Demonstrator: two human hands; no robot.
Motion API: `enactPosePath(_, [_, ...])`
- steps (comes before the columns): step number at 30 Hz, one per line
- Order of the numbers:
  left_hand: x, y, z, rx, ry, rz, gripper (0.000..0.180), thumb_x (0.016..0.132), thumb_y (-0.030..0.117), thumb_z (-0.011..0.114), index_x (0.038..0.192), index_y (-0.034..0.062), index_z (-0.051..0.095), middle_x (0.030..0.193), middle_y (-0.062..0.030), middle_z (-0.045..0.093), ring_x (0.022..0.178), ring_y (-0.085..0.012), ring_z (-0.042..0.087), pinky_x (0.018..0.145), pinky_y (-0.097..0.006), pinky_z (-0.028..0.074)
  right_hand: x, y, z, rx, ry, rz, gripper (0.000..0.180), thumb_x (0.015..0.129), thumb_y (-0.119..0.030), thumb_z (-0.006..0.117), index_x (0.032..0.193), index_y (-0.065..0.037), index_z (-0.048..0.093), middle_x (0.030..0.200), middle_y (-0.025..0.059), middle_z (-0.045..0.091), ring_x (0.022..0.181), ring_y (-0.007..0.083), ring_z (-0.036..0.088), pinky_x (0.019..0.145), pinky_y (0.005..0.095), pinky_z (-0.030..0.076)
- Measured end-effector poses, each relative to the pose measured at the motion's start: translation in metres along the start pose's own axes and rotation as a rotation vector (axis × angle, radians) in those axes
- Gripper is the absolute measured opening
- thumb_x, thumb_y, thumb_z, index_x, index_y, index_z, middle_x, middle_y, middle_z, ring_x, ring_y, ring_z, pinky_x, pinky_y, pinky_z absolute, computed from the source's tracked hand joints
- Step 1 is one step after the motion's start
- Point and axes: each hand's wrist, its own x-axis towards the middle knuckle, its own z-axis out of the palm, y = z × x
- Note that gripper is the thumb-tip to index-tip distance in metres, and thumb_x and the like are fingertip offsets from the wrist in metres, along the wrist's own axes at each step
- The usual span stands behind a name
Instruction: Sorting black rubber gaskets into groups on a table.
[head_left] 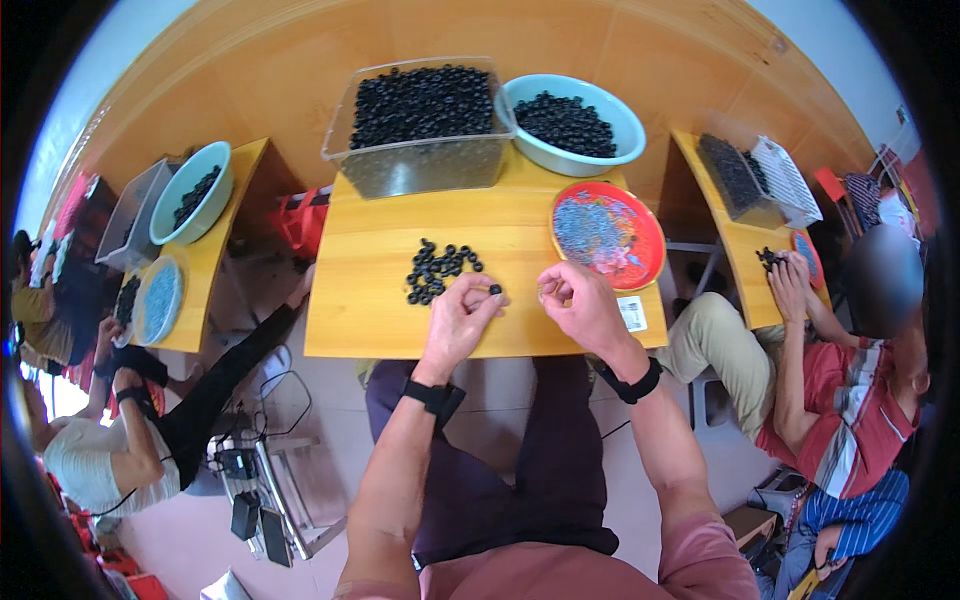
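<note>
1. While the left hand (462,315) holds a single black piece (495,289) at the tips of its thumb and forefinger, the right hand (585,308) is level with it, a short gap away.
2. The right hand's fingers are drawn together at the tips – whether they pinch anything small, I cannot tell.
3. Just beyond and to the left of the left fingers, a loose pile of black pieces (430,272) lies on the yellow tabletop (360,270).
4. Just beyond the right fingers sits a round red tray (650,238) with a flower pattern, carrying many small blue-grey bits (588,228).
5. To the right of the right fingers, near the tabletop's edge, is a white label (632,313).
6. Farther beyond both hands stand a clear bin (425,180) and, to its right, a pale blue basin (632,150) – each heaped with more black pieces.
7. Below the fingers, each wrist wears a black band (640,384).
8. Well apart from the fingers, one co-worker (110,465) sits to the left and another (840,420) to the right.
</note>
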Motion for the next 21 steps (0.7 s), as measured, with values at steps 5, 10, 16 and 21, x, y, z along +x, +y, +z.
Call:
enactPosePath(5, [0.001, 0.006, 0.002, -0.023, -0.034, -0.011, 0.021, 0.093, 0.004, 0.069, 0.11, -0.0015, 0.058, 0.079, -0.0097, 0.074, 0.076, -0.0112, 0.07, 0.07, -0.026, 0.055, -0.005, -0.001, 0.049, -0.015, 0.076, -0.09, 0.02, 0.08, -0.002, 0.071, 0.098, -0.005, 0.063, 0.089, 0.0111, 0.067, 0.078, 0.0273, 0.069, 0.065, 0.0379, 0.055])
enactPosePath(10, [0.002, -0.001, -0.008, 0.002, -0.01, -0.025, 0.019, 0.091, 0.004, 0.071, 0.106, -0.0011, 0.06, 0.079, -0.008, 0.074, 0.072, -0.0072, 0.066, 0.066, -0.024, 0.053, -0.005, 0.001, 0.072, 0.011, 0.153, -0.084, 0.021, 0.08, -0.001, 0.071, 0.099, -0.005, 0.063, 0.09, 0.0112, 0.067, 0.077, 0.0281, 0.069, 0.065, 0.0378, 0.055])
enactPosePath(16, [0.002, 0.006, -0.005, 0.037, 0.001, -0.038, 0.02, 0.089, 0.003, 0.074, 0.104, -0.001, 0.061, 0.077, -0.0051, 0.072, 0.07, -0.0057, 0.064, 0.064, -0.023, 0.051, -0.008, 0.001, 0.074, 0.077, 0.152, -0.041, 0.021, 0.079, 0.002, 0.07, 0.097, -0.003, 0.062, 0.089, 0.0119, 0.065, 0.074, 0.0274, 0.067, 0.063, 0.0371, 0.053])
enactPosePath(21, [0.003, 0.003, -0.003, 0.108, 0.0, -0.033, 0.021, 0.088, 0.008, 0.076, 0.102, -0.0008, 0.063, 0.077, -0.0048, 0.072, 0.07, -0.0061, 0.064, 0.065, -0.024, 0.052, -0.007, 0.009, 0.075, 0.159, 0.151, -0.001, 0.018, 0.079, 0.004, 0.071, 0.094, -0.001, 0.063, 0.086, 0.0125, 0.065, 0.071, 0.0268, 0.066, 0.062, 0.0367, 0.052])
